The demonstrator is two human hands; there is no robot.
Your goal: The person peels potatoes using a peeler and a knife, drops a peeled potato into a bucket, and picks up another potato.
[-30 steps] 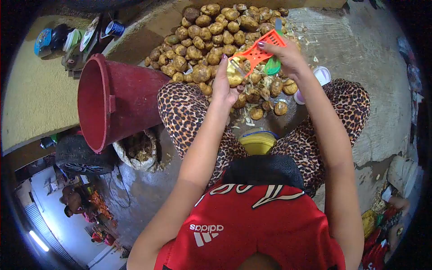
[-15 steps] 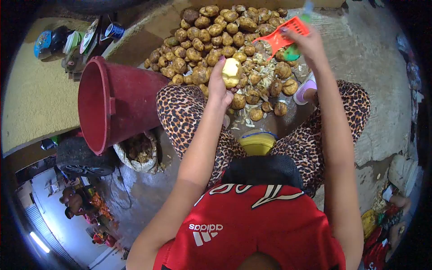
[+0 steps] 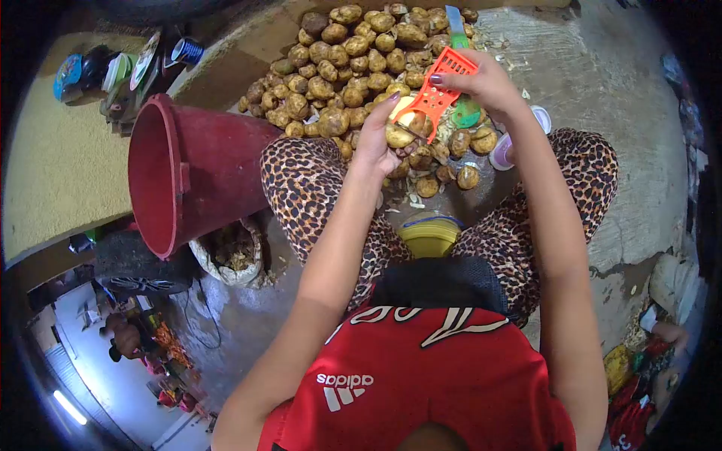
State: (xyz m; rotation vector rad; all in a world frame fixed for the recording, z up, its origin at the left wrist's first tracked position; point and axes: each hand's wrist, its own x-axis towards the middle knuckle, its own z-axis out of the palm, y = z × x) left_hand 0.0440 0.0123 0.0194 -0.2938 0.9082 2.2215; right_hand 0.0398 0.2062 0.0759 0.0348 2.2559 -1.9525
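My left hand [image 3: 374, 143] is closed around a partly peeled potato [image 3: 399, 136], pale where its skin is off. Against the potato lies the orange peeler [image 3: 432, 101], a flat slotted one, gripped in my right hand [image 3: 485, 81]. The same hand also holds a green-handled knife [image 3: 456, 24], its blade pointing away from me and its rounded handle end showing below the fingers. Both hands are above a large pile of brown unpeeled potatoes [image 3: 331, 69]. Pale peel strips are scattered among the nearer ones.
A red bucket [image 3: 226, 165] lies tipped at my left, its mouth facing left. Below it stand a white sack [image 3: 218, 272] of scraps and a tyre [image 3: 139, 259]. Between my knees is a yellow container [image 3: 430, 237]. Other people [image 3: 124, 338] are at lower left and at right.
My right hand has come left and down, bringing the peeler from the side onto the potato. The knife moved with it. My left hand has barely shifted; the potato is turned.
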